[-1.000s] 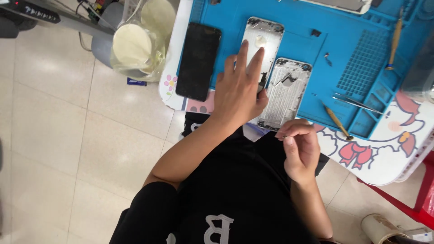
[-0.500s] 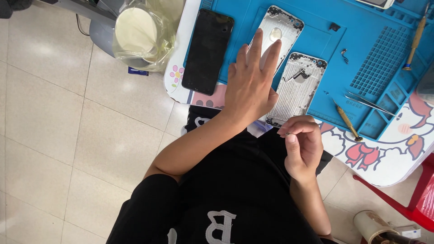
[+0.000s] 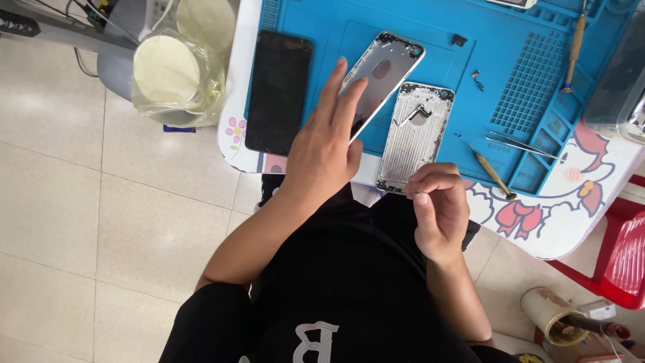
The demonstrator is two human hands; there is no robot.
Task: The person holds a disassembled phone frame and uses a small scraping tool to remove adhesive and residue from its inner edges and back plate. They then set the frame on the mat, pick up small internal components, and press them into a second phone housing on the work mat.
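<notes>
- Pale floor tiles [image 3: 60, 202] lie to my left, and before me stands a white table [image 3: 578, 222] with cartoon prints, carrying a blue work mat [image 3: 430, 27].
- My left hand [image 3: 326, 144] is spread open, fingers straight, holding nothing; its fingertips reach over the lower edge of a silver phone back shell [image 3: 386, 70] that lies tilted on the mat.
- Just left of that hand lies a black phone screen [image 3: 279, 91], face up, partly off the mat.
- My right hand [image 3: 437, 208] is curled, thumb pressed to forefinger in a pinch; I cannot tell what, if anything, is between them.
- It sits at the near end of a second phone housing [image 3: 416, 134], its inside facing up.
- Tweezers [image 3: 521, 144] and a wooden-handled screwdriver [image 3: 494, 175] rest to the right.
</notes>
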